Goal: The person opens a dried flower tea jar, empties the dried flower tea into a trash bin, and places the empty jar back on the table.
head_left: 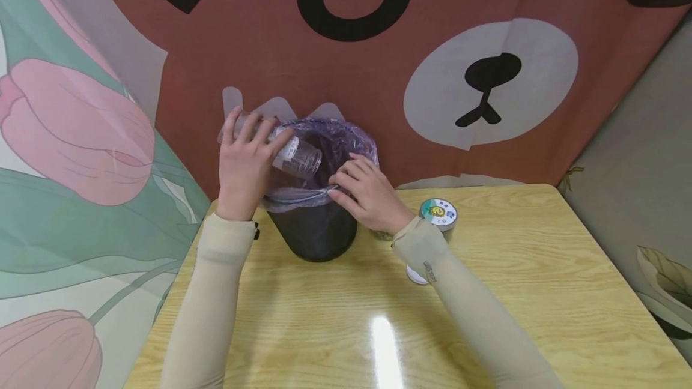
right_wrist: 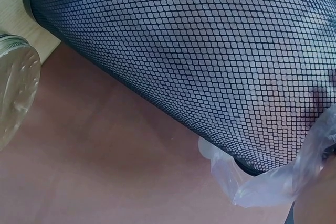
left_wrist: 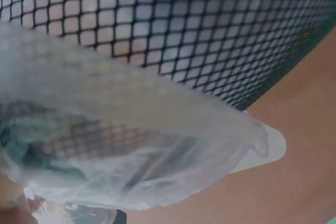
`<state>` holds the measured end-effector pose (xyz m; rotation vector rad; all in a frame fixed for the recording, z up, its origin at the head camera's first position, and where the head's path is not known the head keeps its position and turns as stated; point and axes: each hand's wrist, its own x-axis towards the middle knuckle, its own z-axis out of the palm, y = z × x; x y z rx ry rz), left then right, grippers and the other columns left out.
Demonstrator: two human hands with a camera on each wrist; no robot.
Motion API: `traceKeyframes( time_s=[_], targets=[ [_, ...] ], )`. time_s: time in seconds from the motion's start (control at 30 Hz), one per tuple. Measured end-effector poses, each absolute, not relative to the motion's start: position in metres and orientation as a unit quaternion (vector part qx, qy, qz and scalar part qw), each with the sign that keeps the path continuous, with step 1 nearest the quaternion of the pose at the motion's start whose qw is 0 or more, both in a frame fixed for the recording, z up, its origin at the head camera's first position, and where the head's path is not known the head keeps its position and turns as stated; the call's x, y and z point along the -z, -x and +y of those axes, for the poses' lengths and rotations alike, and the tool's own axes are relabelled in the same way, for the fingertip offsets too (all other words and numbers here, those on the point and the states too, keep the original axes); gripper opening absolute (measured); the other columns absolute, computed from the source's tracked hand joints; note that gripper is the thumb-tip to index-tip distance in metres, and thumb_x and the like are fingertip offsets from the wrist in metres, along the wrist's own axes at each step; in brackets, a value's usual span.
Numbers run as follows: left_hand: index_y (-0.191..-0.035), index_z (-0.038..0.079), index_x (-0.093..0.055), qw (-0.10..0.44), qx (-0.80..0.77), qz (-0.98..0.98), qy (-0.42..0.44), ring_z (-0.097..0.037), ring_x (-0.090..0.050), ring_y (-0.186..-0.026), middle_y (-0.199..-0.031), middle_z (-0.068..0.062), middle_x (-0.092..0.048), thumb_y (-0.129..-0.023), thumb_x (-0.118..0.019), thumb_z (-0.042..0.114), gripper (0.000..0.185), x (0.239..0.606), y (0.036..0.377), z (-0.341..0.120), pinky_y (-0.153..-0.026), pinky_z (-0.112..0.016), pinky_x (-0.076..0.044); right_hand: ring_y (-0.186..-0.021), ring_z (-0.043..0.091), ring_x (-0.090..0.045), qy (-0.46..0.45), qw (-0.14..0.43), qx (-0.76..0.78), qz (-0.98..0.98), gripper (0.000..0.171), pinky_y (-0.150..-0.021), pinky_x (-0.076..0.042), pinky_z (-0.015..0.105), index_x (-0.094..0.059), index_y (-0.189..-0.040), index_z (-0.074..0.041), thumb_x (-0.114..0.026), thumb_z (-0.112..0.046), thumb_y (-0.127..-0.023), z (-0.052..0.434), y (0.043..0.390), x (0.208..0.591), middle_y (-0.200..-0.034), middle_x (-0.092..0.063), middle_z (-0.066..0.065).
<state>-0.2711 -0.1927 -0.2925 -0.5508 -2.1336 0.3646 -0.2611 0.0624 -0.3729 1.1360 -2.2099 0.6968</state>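
My left hand [head_left: 245,164] grips a clear plastic jar [head_left: 297,158] with a white label, fingers spread over its upper side. The jar is tilted, its uncapped threaded mouth pointing down over the trash bin [head_left: 319,230]. A thin translucent bag [head_left: 297,197] lines this black mesh bin and folds over its rim. At the right front of that rim, my right hand [head_left: 364,191] pinches the bag edge between thumb and fingers. In the left wrist view the bin's mesh [left_wrist: 173,19] and bag [left_wrist: 157,166] fill most of the picture. The bin's contents are hard to make out.
Right of the bin stands a jar [head_left: 439,214] with a printed round lid. Another container [head_left: 382,235] is mostly hidden behind my right hand. A white round object [head_left: 416,275] lies partly under my right sleeve. The wooden table [head_left: 324,329] meets a bear-print cloth [head_left: 367,77] behind.
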Motion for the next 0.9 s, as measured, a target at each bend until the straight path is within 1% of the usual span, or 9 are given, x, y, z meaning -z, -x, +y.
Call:
traceKeyframes(
  time_s=[0.1, 0.2, 0.33, 0.43, 0.57, 0.63, 0.7, 0.83, 0.9],
  targets=[
    [-0.13, 0.028, -0.067, 0.451, -0.099, -0.862, 0.21, -0.033, -0.055, -0.124, -0.128, -0.008, -0.067, -0.086, -0.074, -0.002, 0.053, 0.29, 0.269, -0.193, -0.122, -0.056, -0.031, -0.115, 0.027, -0.059, -0.422, 0.274, -0.262, -0.823, 0.058, -0.13, -0.021, 0.042, -0.07, -0.115, -0.012, -0.029, -0.053, -0.111, 0.063, 0.261, 0.373, -0.112, -0.065, 0.007],
    [-0.13, 0.027, -0.067, 0.461, -0.057, -0.861, 0.207, -0.035, -0.056, -0.122, -0.126, -0.008, -0.068, -0.078, -0.079, 0.002, 0.059, 0.287, 0.266, -0.19, -0.118, -0.058, -0.034, -0.121, 0.028, -0.057, -0.423, 0.276, -0.272, -0.819, 0.058, -0.131, -0.02, 0.041, -0.07, -0.123, -0.012, -0.03, -0.052, -0.111, 0.064, 0.262, 0.375, -0.121, -0.065, 0.009],
    [-0.131, 0.025, -0.067, 0.468, 0.015, -0.859, 0.207, -0.037, -0.056, -0.122, -0.127, -0.01, -0.069, -0.076, -0.078, 0.004, 0.06, 0.282, 0.26, -0.183, -0.116, -0.06, -0.034, -0.137, 0.029, -0.051, -0.419, 0.285, -0.299, -0.809, 0.063, -0.131, -0.02, 0.043, -0.064, -0.138, -0.01, -0.031, -0.055, -0.11, 0.068, 0.262, 0.376, -0.133, -0.061, 0.011],
    [-0.132, 0.025, -0.068, 0.474, 0.075, -0.853, 0.207, -0.037, -0.056, -0.121, -0.128, -0.011, -0.069, -0.074, -0.073, 0.003, 0.062, 0.28, 0.254, -0.176, -0.111, -0.061, -0.036, -0.145, 0.028, -0.045, -0.406, 0.28, -0.335, -0.803, 0.069, -0.129, -0.025, 0.045, -0.055, -0.149, -0.009, -0.032, -0.06, -0.108, 0.072, 0.259, 0.375, -0.144, -0.056, 0.013],
    [-0.135, 0.025, -0.067, 0.479, 0.128, -0.84, 0.221, -0.038, -0.057, -0.118, -0.128, -0.011, -0.069, -0.073, -0.073, 0.005, 0.065, 0.278, 0.244, -0.164, -0.105, -0.061, -0.041, -0.147, 0.028, -0.042, -0.379, 0.254, -0.405, -0.793, 0.081, -0.124, -0.035, 0.049, -0.035, -0.161, -0.009, -0.04, -0.067, -0.103, 0.078, 0.251, 0.368, -0.157, -0.045, 0.014],
    [-0.138, 0.025, -0.066, 0.476, 0.144, -0.834, 0.239, -0.038, -0.058, -0.117, -0.128, -0.011, -0.069, -0.074, -0.074, 0.007, 0.066, 0.277, 0.237, -0.155, -0.103, -0.061, -0.042, -0.145, 0.029, -0.043, -0.372, 0.245, -0.445, -0.777, 0.088, -0.12, -0.039, 0.052, -0.027, -0.163, -0.01, -0.047, -0.067, -0.1, 0.08, 0.245, 0.362, -0.159, -0.041, 0.014],
    [-0.14, 0.024, -0.064, 0.471, 0.153, -0.829, 0.26, -0.037, -0.059, -0.116, -0.127, -0.011, -0.069, -0.077, -0.077, 0.011, 0.066, 0.276, 0.229, -0.146, -0.102, -0.06, -0.044, -0.145, 0.029, -0.043, -0.374, 0.249, -0.48, -0.754, 0.093, -0.119, -0.04, 0.052, -0.024, -0.163, -0.009, -0.055, -0.067, -0.097, 0.082, 0.239, 0.355, -0.163, -0.037, 0.014],
    [-0.146, 0.024, -0.06, 0.455, 0.162, -0.821, 0.304, -0.035, -0.06, -0.115, -0.128, -0.01, -0.07, -0.08, -0.084, 0.019, 0.071, 0.275, 0.211, -0.125, -0.102, -0.059, -0.046, -0.144, 0.026, -0.044, -0.393, 0.263, -0.542, -0.695, 0.104, -0.118, -0.042, 0.042, -0.02, -0.161, -0.002, -0.067, -0.063, -0.092, 0.081, 0.227, 0.342, -0.163, -0.037, 0.018],
    [-0.147, 0.024, -0.059, 0.449, 0.162, -0.817, 0.323, -0.035, -0.061, -0.115, -0.128, -0.009, -0.07, -0.08, -0.087, 0.023, 0.073, 0.276, 0.201, -0.115, -0.101, -0.057, -0.047, -0.142, 0.023, -0.046, -0.404, 0.281, -0.565, -0.662, 0.107, -0.116, -0.042, 0.038, -0.02, -0.158, 0.005, -0.07, -0.06, -0.09, 0.081, 0.222, 0.338, -0.158, -0.044, 0.017]
  ],
)
